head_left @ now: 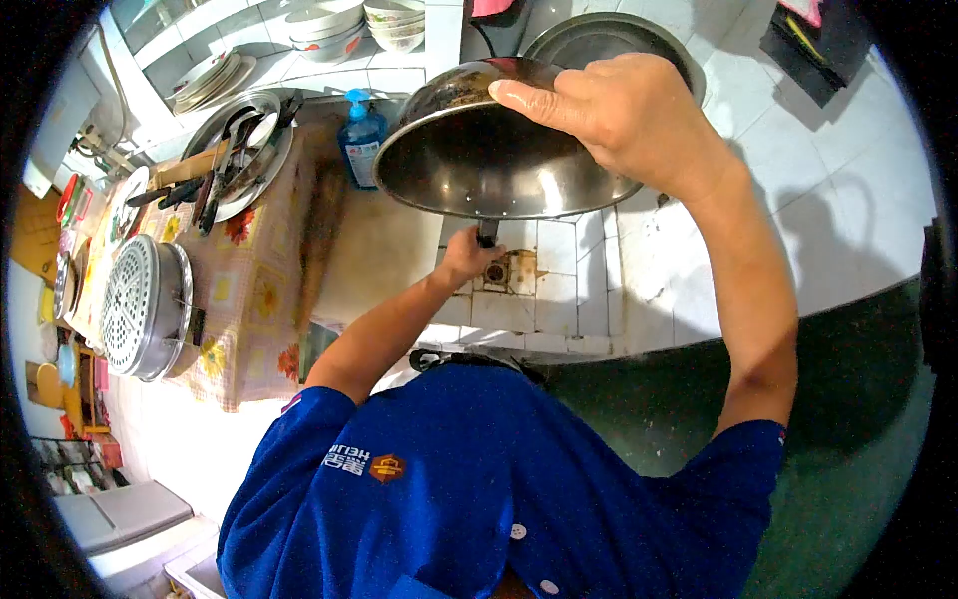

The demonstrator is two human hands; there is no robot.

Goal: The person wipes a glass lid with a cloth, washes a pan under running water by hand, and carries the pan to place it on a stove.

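Note:
A steel wok (pixel 499 165) is tilted so its shiny hollow faces me, with brown scorch marks on its outer side. My left hand (pixel 471 256) is closed round the black handle (pixel 487 232) at its lower edge. My right hand (pixel 624 115) lies against the upper outer side of the wok, thumb stretched along near the rim and the other fingers bent. Those fingertips are hidden behind the wok, so whatever they may hold does not show. Below the wok is a white-tiled basin (pixel 554 290) with a stained drain (pixel 497 272).
A blue pump bottle (pixel 363 140) stands left of the wok. A large dark round pan or lid (pixel 659 42) lies behind my right hand. To the left, a flowered tablecloth (pixel 249 290) bears a tray of utensils (pixel 281 165) and a perforated steamer (pixel 140 304). Stacked bowls (pixel 324 30) sit on the shelf.

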